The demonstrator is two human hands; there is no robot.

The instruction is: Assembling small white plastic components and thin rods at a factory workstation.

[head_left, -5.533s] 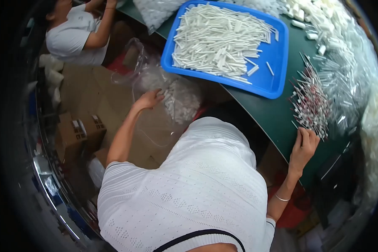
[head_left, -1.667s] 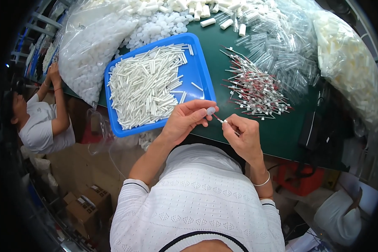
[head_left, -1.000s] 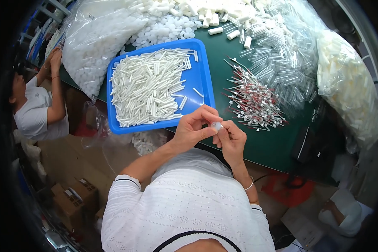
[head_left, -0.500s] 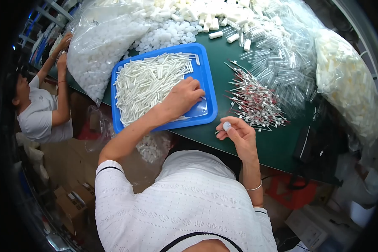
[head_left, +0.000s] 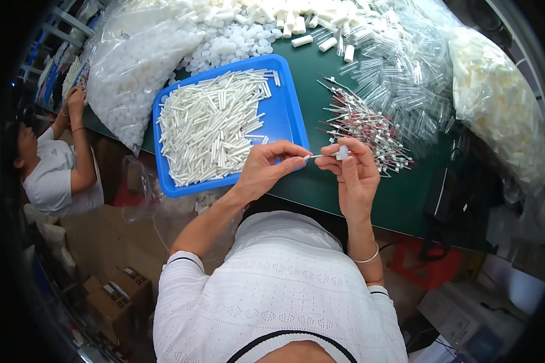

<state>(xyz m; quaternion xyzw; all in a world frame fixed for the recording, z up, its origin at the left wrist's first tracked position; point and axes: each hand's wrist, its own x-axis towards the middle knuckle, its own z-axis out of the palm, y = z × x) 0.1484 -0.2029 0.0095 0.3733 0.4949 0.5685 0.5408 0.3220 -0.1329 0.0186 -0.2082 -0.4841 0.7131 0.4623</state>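
Note:
In front of me, over the near edge of the table, my two hands come close together. My left hand is closed, pinching a small white stick at its fingertips beside the tray's right corner. Between the fingers of my right hand is a translucent white cap with a thin wired piece passing through it, whose pale end points at the stick. The fingers hide how the two ends meet. Left of my hands, a blue tray holds many loose white sticks. Thin red-and-white wired pieces lie heaped behind my right hand.
Clear plastic tubes and white foam-like cylinders cover the far side of the green table. A bag of white caps stands left, a bag of cream pieces right. Another person works at far left.
My left hand has left the tray and moved right with a stick in its fingertips. My right hand has risen slightly, bringing the capped piece up to it.

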